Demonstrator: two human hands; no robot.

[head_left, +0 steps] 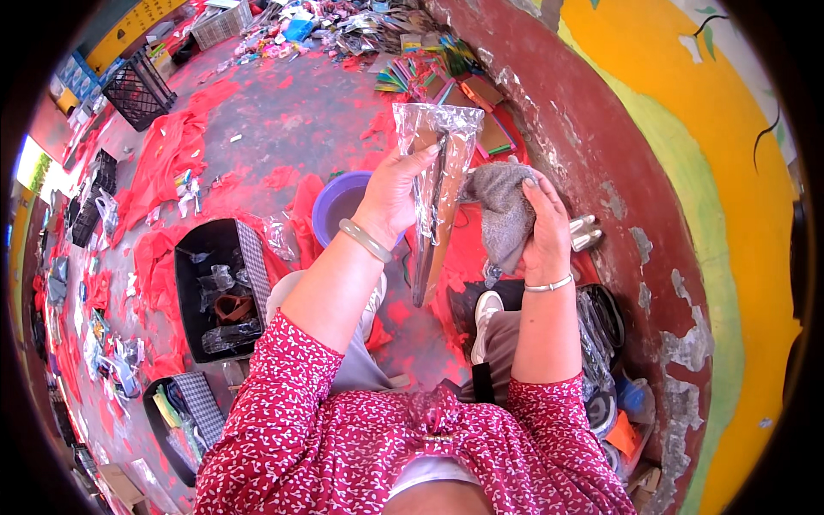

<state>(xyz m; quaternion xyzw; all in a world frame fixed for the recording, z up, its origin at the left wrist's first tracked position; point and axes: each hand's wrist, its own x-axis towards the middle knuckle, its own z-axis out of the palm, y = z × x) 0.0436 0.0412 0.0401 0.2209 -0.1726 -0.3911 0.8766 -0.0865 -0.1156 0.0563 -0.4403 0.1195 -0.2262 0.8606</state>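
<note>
My left hand (388, 193) is closed around a long clear plastic package (439, 219), wide at the top and narrowing downward. A brown strip and a dark strip show through its glossy film; I cannot tell what they are. Beside it, my right hand (547, 232) grips a grey fluffy cloth (502, 202), which hangs crumpled below the fingers. Package and cloth are held up in front of me, close together. Behind the package sits a purple basin (330, 210), partly hidden by my left hand.
Left of my legs are a black box (251, 257) with packaged items and a checked box (199, 403). A black crate (137, 90), red sheeting (163, 163) and heaped goods (335, 34) lie farther off. The peeling wall (635, 206) bounds my right, with bagged items (631, 399) along it.
</note>
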